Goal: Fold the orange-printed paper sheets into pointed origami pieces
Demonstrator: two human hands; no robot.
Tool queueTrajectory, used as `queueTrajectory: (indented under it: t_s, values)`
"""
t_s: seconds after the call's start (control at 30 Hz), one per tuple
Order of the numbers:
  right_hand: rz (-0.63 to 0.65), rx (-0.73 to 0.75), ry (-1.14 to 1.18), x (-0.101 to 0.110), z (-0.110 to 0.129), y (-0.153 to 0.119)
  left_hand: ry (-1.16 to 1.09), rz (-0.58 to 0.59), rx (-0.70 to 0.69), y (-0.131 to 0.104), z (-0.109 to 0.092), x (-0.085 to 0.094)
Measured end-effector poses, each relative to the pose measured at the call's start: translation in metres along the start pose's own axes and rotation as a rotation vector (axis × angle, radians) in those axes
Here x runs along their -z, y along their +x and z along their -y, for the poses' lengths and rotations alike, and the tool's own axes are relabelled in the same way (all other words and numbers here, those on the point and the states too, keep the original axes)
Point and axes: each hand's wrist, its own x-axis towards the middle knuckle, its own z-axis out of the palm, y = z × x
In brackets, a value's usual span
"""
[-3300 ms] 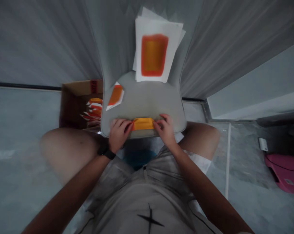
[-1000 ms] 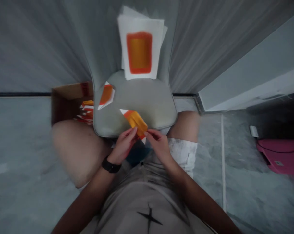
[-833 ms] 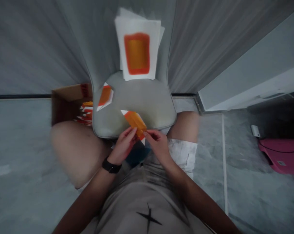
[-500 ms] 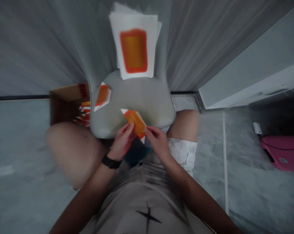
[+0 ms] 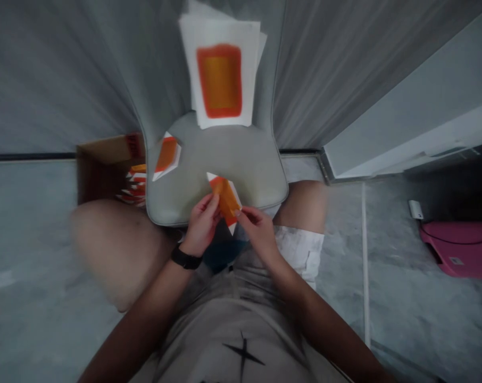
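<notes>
Head view: folded orange-and-white paper (image 5: 227,197), held tilted at the front edge of the grey chair (image 5: 231,154).
Left hand (image 5: 201,226): closed on the paper's left side — thumb on top, fingers partly hidden.
Right hand (image 5: 259,229): pinching the paper's right edge.
Second folded piece (image 5: 167,155): lying on the chair's seat, near its left edge.
Printed sheets (image 5: 220,82): stacked against the chair's backrest.
Cardboard box (image 5: 111,151): just left of the chair — folded pieces (image 5: 137,179) inside.

At the chair's (image 5: 225,149) front edge, our left hand (image 5: 201,226) and right hand (image 5: 258,229) pinch near each other, thumbs (image 5: 214,203) toward fingers (image 5: 252,212); our forearms (image 5: 133,314) slant inward, our knees (image 5: 95,229) spread wide.
</notes>
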Motion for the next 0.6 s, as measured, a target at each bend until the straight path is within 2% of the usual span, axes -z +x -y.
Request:
queueTrajectory:
  t_s: [0.2, 0.37, 0.5, 0.6]
  values:
    - [0.008, 0.015, -0.016, 0.001, 0.005, 0.000, 0.029, 0.002, -0.003, 0.001, -0.001, -0.006]
    - [-0.075, 0.033, 0.034, 0.001, 0.000, 0.003, 0.152, -0.019, 0.058, -0.014, 0.001, -0.007]
    - [-0.112, -0.079, 0.127, 0.000, -0.006, 0.006, 0.265, -0.008, 0.086, -0.024, 0.004, -0.003]
    - [-0.068, -0.191, 0.179, 0.003, -0.007, 0.007, 0.262, -0.011, 0.112, -0.022, 0.002, 0.002]
